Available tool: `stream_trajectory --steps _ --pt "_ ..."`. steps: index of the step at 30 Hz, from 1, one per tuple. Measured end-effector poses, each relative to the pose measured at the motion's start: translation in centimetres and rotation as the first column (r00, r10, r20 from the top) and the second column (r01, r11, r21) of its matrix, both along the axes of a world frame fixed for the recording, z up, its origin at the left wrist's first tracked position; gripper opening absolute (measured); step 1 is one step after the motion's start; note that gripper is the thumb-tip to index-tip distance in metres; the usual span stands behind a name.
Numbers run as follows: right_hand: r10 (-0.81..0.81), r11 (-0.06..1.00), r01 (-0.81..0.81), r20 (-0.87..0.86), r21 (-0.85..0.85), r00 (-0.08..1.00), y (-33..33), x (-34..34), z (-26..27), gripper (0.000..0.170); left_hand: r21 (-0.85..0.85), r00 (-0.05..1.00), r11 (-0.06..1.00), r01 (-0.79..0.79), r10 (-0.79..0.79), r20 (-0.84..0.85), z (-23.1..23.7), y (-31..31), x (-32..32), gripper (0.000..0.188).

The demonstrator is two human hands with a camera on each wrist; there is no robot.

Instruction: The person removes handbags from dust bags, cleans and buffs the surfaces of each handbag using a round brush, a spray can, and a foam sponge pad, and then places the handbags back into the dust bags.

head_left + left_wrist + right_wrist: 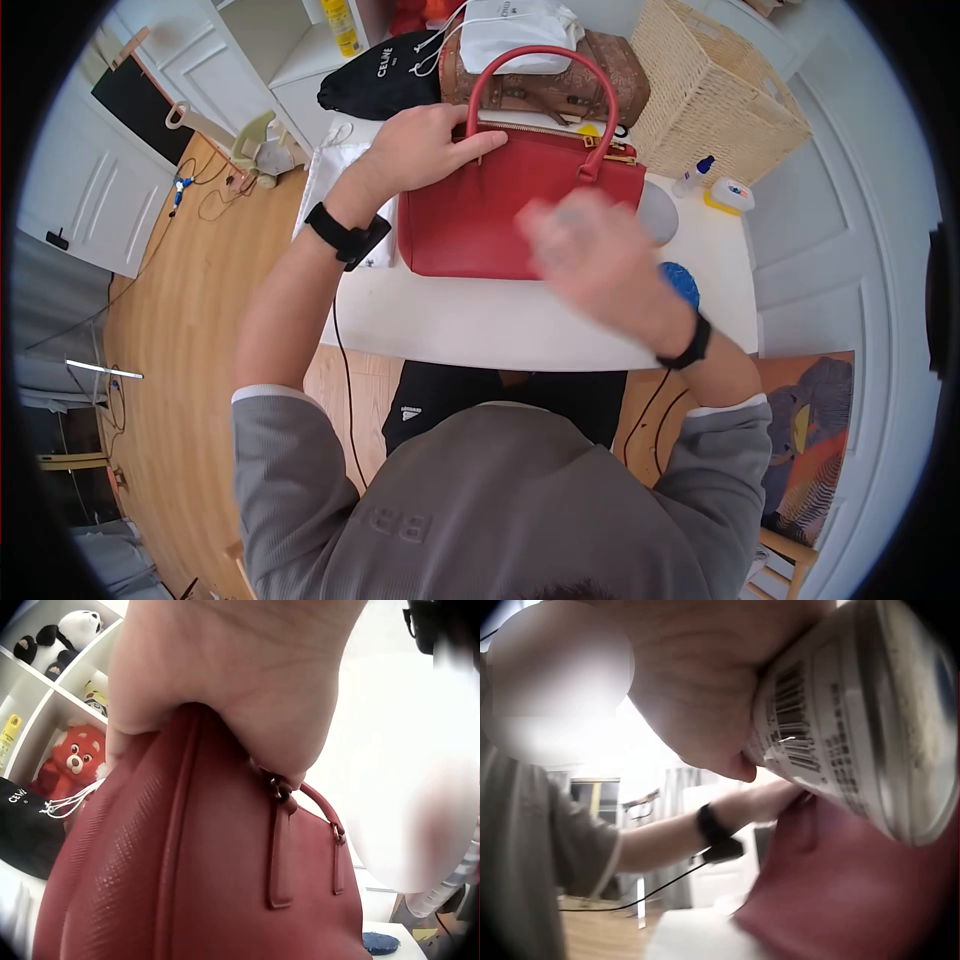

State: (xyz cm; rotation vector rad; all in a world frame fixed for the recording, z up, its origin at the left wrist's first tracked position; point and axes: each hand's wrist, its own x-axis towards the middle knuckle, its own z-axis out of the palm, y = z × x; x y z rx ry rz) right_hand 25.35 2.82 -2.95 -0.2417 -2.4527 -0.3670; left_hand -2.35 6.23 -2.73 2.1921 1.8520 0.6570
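Observation:
A red leather handbag (pixel 465 225) stands on the white table, its handles raised and a zip along its top. My left hand (pixel 425 150) grips its upper left corner, with the thumb laid across the front near the handle base; in the left wrist view the palm (pixel 232 682) covers the top edge. My right hand (pixel 600 265), blurred, is in front of the bag's right side. It holds a round container (pixel 810 727) with a white barcode label, seen tilted in the right wrist view. A blue textured pad (pixel 680 283) lies beside that wrist.
Behind the bag are a black dust bag (pixel 378 78), a brown patterned bag (pixel 610 78) and a white drawstring pouch (pixel 520 38). A woven basket (pixel 700 95) stands back right, near a small blue-capped bottle (pixel 694 177) and a yellow-and-white tub (pixel 730 196).

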Motion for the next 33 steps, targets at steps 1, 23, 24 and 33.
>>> stream_trajectory --steps 1,23,24,33 --pt "-0.108 0.993 0.112 -0.142 0.021 0.984 1.0 0.8 0.6 0.038 -0.004 1.000 1.000 0.002 -0.002 -0.006 0.1 0.2 0.0 0.061" --pt "-0.168 0.973 0.196 0.206 -0.125 0.964 0.1 8.0 -4.8 0.042 -0.118 1.000 0.993 -0.003 0.003 0.000 0.5 2.9 -0.6 0.063" --pt "-0.224 0.970 0.231 0.097 -0.079 0.970 0.2 7.0 -4.0 0.043 -0.138 1.000 0.990 0.016 -0.016 -0.003 0.3 3.3 -0.8 0.055" --pt "-0.109 0.991 0.088 -0.237 -0.096 0.965 -2.2 -3.6 -2.2 0.040 -0.109 0.997 0.994 0.006 0.002 0.077 -0.4 3.1 -1.0 0.048"
